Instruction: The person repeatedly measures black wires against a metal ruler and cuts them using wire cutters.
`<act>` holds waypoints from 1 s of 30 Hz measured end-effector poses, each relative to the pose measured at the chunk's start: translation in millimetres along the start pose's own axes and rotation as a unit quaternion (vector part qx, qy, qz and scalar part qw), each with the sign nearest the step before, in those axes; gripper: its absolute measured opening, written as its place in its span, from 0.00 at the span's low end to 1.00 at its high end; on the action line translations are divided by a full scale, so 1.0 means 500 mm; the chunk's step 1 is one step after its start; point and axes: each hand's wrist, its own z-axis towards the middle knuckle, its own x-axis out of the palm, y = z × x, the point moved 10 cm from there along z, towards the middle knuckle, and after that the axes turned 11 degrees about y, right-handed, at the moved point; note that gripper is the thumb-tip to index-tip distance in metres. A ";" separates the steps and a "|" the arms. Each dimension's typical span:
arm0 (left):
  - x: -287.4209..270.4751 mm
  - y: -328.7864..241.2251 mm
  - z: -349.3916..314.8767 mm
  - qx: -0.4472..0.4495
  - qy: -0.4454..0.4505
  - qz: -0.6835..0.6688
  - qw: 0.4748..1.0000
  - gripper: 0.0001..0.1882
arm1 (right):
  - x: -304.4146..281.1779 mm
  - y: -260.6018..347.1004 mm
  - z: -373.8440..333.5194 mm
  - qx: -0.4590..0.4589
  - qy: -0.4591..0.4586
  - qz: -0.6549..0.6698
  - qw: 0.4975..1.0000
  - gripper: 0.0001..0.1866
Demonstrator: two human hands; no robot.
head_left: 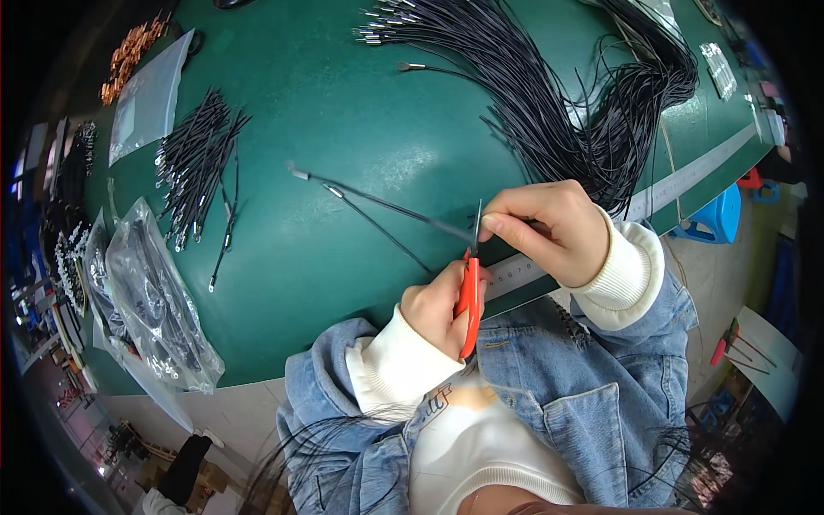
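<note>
My left hand [436,311] is closed around the red handles of a pair of scissors [469,309], their narrow blades pointing away from me. A black wire lead [378,199] with a metal tip at its far end stretches toward the blades; it looks slightly blurred. Close beside the blades, my right hand [554,236] pinches thumb and forefinger together, seemingly on the near end of this lead, though the fingers cover it. A second black lead [382,230] with a silver tip slants across the green table [283,318] and passes out of sight near my left hand.
A thick bundle of long black leads [549,112] spreads across the far right. Short cut leads [199,159] lie in a pile at left, near clear plastic bags [159,296] and copper-coloured parts [133,56]. A steel ruler [687,176] runs along the table edge; a blue stool [719,215] stands beyond.
</note>
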 end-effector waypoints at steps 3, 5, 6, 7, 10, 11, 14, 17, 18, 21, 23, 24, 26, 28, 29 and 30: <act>-0.018 -0.003 -0.017 -0.002 -0.006 -0.023 1.000 0.07 | 0.004 0.001 0.006 0.017 0.017 -0.001 1.000 0.07; -0.074 -0.030 -0.036 0.016 -0.065 0.056 0.996 0.11 | 0.014 0.008 0.006 0.009 0.048 -0.042 0.998 0.07; -0.108 -0.041 -0.045 0.050 -0.105 0.144 0.983 0.11 | 0.009 0.003 -0.002 0.008 0.044 -0.045 0.998 0.07; -0.142 -0.055 -0.049 0.067 -0.129 0.192 0.971 0.14 | 0.026 -0.001 -0.009 -0.004 0.085 -0.062 0.994 0.06; -0.214 -0.061 -0.042 0.078 -0.156 0.378 0.909 0.17 | 0.041 -0.002 -0.026 -0.011 0.142 -0.100 0.985 0.04; -0.228 -0.057 -0.034 0.081 -0.158 0.379 0.908 0.17 | 0.049 -0.002 -0.030 -0.007 0.172 -0.112 0.979 0.04; -0.241 -0.043 -0.002 0.078 -0.113 0.354 0.925 0.15 | 0.058 0.008 -0.033 -0.013 0.204 -0.121 0.971 0.04; -0.241 -0.024 0.018 0.077 -0.119 0.389 0.910 0.11 | 0.064 0.015 -0.024 -0.003 0.220 -0.156 0.963 0.07; -0.240 -0.025 0.016 0.083 -0.120 0.386 0.911 0.11 | 0.068 0.011 -0.024 0.008 0.236 -0.174 0.956 0.07; -0.299 0.007 -0.011 -0.034 -0.201 0.438 0.875 0.09 | 0.062 -0.009 -0.025 0.043 0.261 -0.243 0.933 0.08; -0.359 0.030 -0.039 -0.091 -0.269 0.451 0.846 0.10 | 0.037 -0.047 -0.034 0.109 0.253 -0.288 0.917 0.10; -0.391 0.041 -0.063 -0.129 -0.305 0.457 0.826 0.10 | 0.028 -0.051 -0.039 0.107 0.254 -0.290 0.917 0.10; -0.427 0.036 -0.108 -0.093 -0.369 0.472 0.795 0.08 | -0.010 -0.061 -0.051 0.130 0.219 -0.286 0.924 0.11; -0.425 0.031 -0.129 -0.067 -0.380 0.446 0.808 0.10 | -0.045 -0.087 -0.069 0.168 0.218 -0.300 0.913 0.11; -0.419 0.028 -0.137 -0.060 -0.377 0.408 0.829 0.11 | -0.056 -0.104 -0.079 0.201 0.241 -0.275 0.909 0.12; -0.411 0.029 -0.148 -0.054 -0.374 0.371 0.848 0.11 | -0.062 -0.114 -0.086 0.232 0.263 -0.250 0.903 0.12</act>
